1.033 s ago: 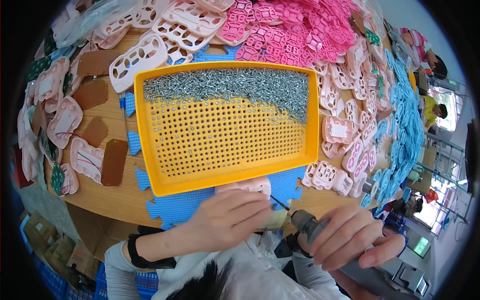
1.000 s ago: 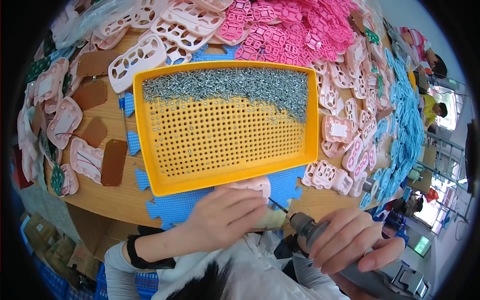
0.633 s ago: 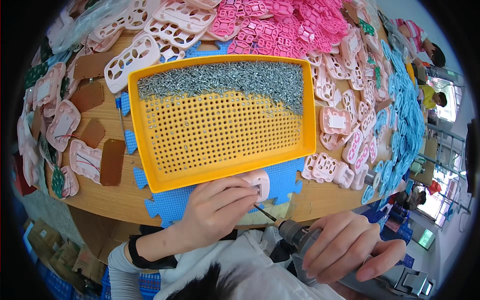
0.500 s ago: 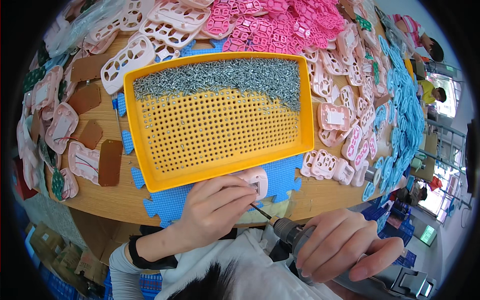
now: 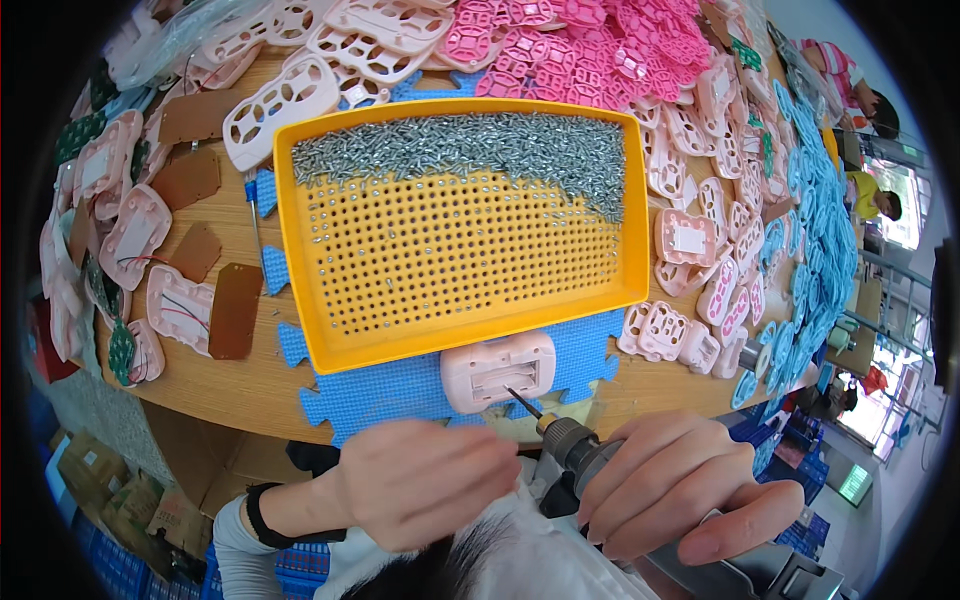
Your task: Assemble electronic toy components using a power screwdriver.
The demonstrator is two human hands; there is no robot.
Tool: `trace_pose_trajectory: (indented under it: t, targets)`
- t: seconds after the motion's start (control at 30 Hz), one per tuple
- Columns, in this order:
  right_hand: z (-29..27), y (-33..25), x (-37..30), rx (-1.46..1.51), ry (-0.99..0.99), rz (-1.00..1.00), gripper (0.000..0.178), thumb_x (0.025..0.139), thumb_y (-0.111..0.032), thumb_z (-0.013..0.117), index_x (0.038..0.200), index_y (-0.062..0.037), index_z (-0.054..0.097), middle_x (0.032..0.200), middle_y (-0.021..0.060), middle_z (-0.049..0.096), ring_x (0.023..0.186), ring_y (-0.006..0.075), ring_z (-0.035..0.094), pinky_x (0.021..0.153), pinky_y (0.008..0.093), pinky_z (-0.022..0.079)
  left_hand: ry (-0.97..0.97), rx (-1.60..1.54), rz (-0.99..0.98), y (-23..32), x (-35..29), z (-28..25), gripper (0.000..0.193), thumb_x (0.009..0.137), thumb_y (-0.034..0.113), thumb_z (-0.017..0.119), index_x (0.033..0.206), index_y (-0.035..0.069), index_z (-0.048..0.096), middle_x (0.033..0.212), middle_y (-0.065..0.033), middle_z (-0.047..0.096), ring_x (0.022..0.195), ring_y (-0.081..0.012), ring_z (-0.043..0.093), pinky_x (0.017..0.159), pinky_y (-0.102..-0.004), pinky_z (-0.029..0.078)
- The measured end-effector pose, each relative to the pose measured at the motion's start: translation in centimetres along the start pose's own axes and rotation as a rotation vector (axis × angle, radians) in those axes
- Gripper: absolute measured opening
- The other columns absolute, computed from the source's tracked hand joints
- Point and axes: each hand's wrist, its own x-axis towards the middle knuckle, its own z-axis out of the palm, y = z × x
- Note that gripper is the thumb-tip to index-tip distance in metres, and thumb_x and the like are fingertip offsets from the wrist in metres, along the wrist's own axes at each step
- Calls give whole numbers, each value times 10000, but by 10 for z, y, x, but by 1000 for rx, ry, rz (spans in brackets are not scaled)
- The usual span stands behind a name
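Observation:
My right hand (image 5: 665,490) is wrapped round a grey electric screwdriver (image 5: 577,445). Its thin dark bit points up and left, with the tip over a pale pink plastic casing (image 5: 460,380); whether it touches cannot be told. The casing lies on a blue foam mat (image 5: 375,405), its rectangular recess facing up. My left hand (image 5: 425,485) is off the casing, back near my body, its fingers smeared by motion. Beyond the casing stands a yellow perforated tray (image 5: 465,345) with many small silver screws (image 5: 450,150) heaped along its far side.
Pink casings (image 5: 135,225), brown boards (image 5: 235,310) and green circuit boards (image 5: 120,352) crowd the left. A blue-handled screwdriver (image 5: 253,205) lies beside the tray. Bright pink frames (image 5: 560,60) pile up behind; blue plastic parts (image 5: 820,230) heap at right. Other people (image 5: 875,195) are farther right.
My left hand has left the casing and drawn back toward my body, uncovering the casing. My right hand still holds the electric screwdriver in about the same place. The view has shifted slightly.

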Motion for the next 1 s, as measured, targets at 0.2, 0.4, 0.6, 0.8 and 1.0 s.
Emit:
trace_pose_trajectory:
  t: [0.2,0.4,0.6,0.8,1.0]
  targets:
    - [5,13,15,-74,-79,22,183,892,-61,485,991,-6,342,723,253,622,576,326,627,523,408,542,-333,100,129,-15,-9,27,312,757,129,571,1033,-5,625,1168,-110,586,1109,-214,550,933,-309,442]
    - [7,21,15,-86,-41,-36,194,885,-58,497,995,-3,347,724,256,621,567,322,622,528,405,543,-412,191,105,-22,-11,36,479,767,108,519,1221,-42,530,1281,-107,528,1246,-209,459,1015,-303,385]
    - [9,24,16,-105,-40,25,202,873,-40,503,998,-3,349,718,252,620,562,316,622,525,404,543,-409,185,114,-25,-13,38,316,767,126,538,1049,-12,577,1185,-89,567,1147,-195,500,1007,-306,379]
    - [38,46,20,-183,229,-31,164,815,-20,557,903,29,429,653,193,587,501,268,574,460,367,490,-464,132,88,-25,-14,39,489,761,95,531,1234,-28,504,1309,-103,497,1266,-222,428,1040,-322,362]
    - [23,58,22,-146,180,-97,132,787,-18,588,849,51,494,617,139,565,451,220,530,390,325,425,-242,121,117,-31,-12,34,146,709,102,565,831,29,598,835,-26,572,896,-157,561,919,-272,417]
